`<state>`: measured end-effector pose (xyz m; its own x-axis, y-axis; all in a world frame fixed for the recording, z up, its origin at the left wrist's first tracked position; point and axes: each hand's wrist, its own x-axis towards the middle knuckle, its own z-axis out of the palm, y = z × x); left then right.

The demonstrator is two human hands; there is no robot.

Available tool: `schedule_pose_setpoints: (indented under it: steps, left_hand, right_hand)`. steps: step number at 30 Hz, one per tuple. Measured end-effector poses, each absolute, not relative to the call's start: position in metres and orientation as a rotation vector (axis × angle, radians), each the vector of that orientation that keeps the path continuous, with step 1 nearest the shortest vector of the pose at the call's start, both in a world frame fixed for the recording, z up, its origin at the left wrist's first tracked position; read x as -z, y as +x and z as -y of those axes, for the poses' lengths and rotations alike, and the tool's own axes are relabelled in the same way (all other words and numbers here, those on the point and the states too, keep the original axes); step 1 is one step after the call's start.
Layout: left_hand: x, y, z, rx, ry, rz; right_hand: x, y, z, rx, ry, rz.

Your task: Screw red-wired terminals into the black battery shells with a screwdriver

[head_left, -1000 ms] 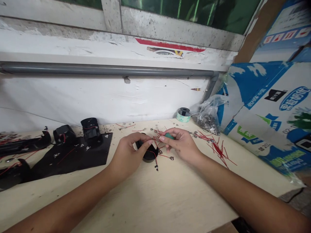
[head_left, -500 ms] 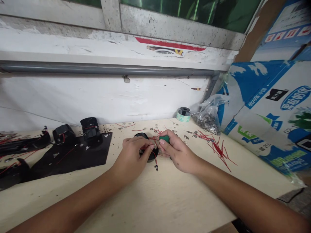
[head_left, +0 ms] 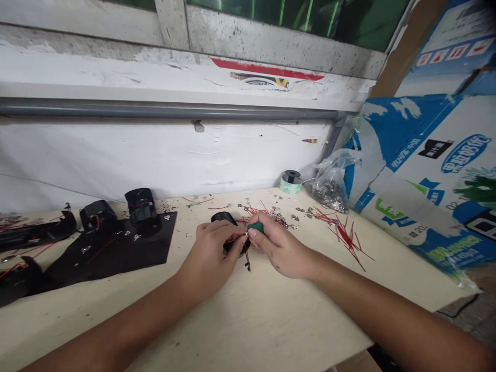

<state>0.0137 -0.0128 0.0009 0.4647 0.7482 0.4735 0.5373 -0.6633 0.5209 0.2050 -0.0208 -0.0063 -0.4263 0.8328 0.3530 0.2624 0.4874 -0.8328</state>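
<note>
My left hand point(head_left: 217, 245) is closed in a pinch on a small shiny metal piece point(head_left: 245, 234), above a round black plastic housing point(head_left: 223, 217) that it partly hides. My right hand point(head_left: 281, 245) is wrapped round a tool with a green handle point(head_left: 256, 227); the tool's working end is hidden. The fingertips of both hands nearly meet at the metal piece. From the housing a red and black lead point(head_left: 248, 264) hangs down onto the table.
More black housings point(head_left: 140, 205) stand at the left by a black sheet point(head_left: 151, 245). Loose red wires point(head_left: 349, 237) and metal bits lie at the right. Behind are a tape roll point(head_left: 290, 182), a clear bag of metal parts point(head_left: 329, 192) and a large carton point(head_left: 426, 170).
My right hand with the green-handled tool has moved slightly left, closer to my left fingertips. My left hand keeps its pinch over the housing. The whole view has shifted slightly.
</note>
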Motion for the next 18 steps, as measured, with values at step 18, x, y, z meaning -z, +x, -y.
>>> schedule_pose_setpoints:
  steps: [18]
  left_hand:
    - [-0.0093, 0.0149, 0.0187, -0.997, 2.510, -1.206]
  right_hand:
    - [0.0121, 0.2041, 0.0232, -1.185, -0.817, 1.808]
